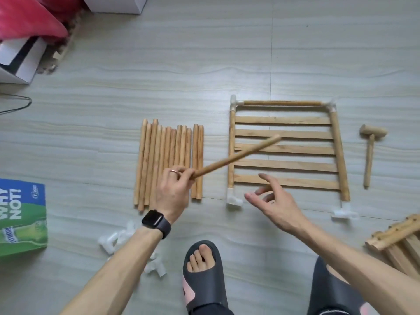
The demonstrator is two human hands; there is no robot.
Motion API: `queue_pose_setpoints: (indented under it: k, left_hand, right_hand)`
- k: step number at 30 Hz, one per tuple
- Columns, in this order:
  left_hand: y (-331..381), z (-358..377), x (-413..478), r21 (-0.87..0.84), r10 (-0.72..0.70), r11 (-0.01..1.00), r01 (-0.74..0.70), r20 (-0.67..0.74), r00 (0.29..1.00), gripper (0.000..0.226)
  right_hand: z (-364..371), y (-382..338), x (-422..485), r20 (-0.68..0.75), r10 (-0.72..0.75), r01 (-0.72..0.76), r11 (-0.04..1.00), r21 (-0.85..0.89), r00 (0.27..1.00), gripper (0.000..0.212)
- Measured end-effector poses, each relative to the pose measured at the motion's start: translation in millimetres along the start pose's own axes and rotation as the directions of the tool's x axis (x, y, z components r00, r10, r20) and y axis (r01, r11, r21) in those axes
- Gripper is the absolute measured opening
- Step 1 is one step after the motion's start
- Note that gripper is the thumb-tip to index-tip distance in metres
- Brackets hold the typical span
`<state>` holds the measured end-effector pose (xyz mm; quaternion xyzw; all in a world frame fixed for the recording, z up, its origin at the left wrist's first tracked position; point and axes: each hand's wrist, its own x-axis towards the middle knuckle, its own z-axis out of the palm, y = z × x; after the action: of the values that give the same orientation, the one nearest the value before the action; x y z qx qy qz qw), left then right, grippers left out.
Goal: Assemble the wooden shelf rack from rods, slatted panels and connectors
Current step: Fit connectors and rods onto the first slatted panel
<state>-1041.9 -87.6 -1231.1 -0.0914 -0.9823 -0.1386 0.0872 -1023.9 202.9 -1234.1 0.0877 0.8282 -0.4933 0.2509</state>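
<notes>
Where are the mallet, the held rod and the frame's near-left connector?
mallet [369, 155], head view, mid-handle.
held rod [236, 156], head view, mid-shaft.
near-left connector [233, 199], head view, its white body.

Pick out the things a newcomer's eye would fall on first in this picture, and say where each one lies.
The left hand grips a round wooden rod slanting across the picture's middle. Right of it lies a half-built square frame of wooden slats, rods and white plastic connectors; left of it, a row of loose wooden rods. The open right hand hovers by the frame's near-left corner.
</notes>
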Motion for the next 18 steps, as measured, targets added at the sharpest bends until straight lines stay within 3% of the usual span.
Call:
queue_pose_setpoints:
  k: [2,4,5,7,9,10,14,18]
  left_hand:
    - [39.5,16.0,-3.5,-0.018,0.273,0.962,-0.272,0.034,0.961,0.025]
    - [70.9,32.7,-10.2,-0.096,0.344,0.937,-0.335,0.101,0.934,0.035]
    - [82.8,39.7,-13.7,-0.134,0.266,0.961,-0.244,0.18,0.947,0.044]
    - [96.0,50.8,-19.6,-0.109,-0.049,0.99,0.094,0.355,0.934,0.064]
    - [98.0,60.6,-25.7,-0.05,-0.308,0.928,0.37,0.46,0.833,0.073]
    - [97.5,64.1,-28.3,-0.059,-0.367,0.892,0.449,0.487,0.793,0.07]
    - [97.4,72.6,-33.5,-0.087,-0.41,0.859,0.504,0.473,0.78,0.042]
    - [105.1,71.7,-30.7,-0.001,-0.436,0.872,0.489,0.452,0.778,0.039]
  right_hand:
    - [3.5,-1.4,-10.7,0.027,0.21,-0.196,0.848,0.492,0.977,0.072]
    - [-3.7,7.6,-19.6,-0.056,0.376,-0.244,0.701,0.67,0.925,0.04]
    - [-10.5,13.5,-23.6,-0.113,0.448,-0.244,0.661,0.709,0.887,0.03]
    - [-24.8,27.7,-28.9,-0.211,0.556,-0.235,0.623,0.746,0.804,0.025]
    - [-34.2,38.9,-32.8,-0.259,0.615,-0.241,0.61,0.755,0.745,0.025]
    - [-35.6,42.6,-34.5,-0.264,0.631,-0.243,0.6,0.762,0.73,0.024]
    - [-30.6,50.8,-37.8,-0.236,0.661,-0.258,0.559,0.788,0.712,0.024]
    - [-24.9,53.5,-34.7,-0.208,0.661,-0.273,0.546,0.792,0.721,0.024]
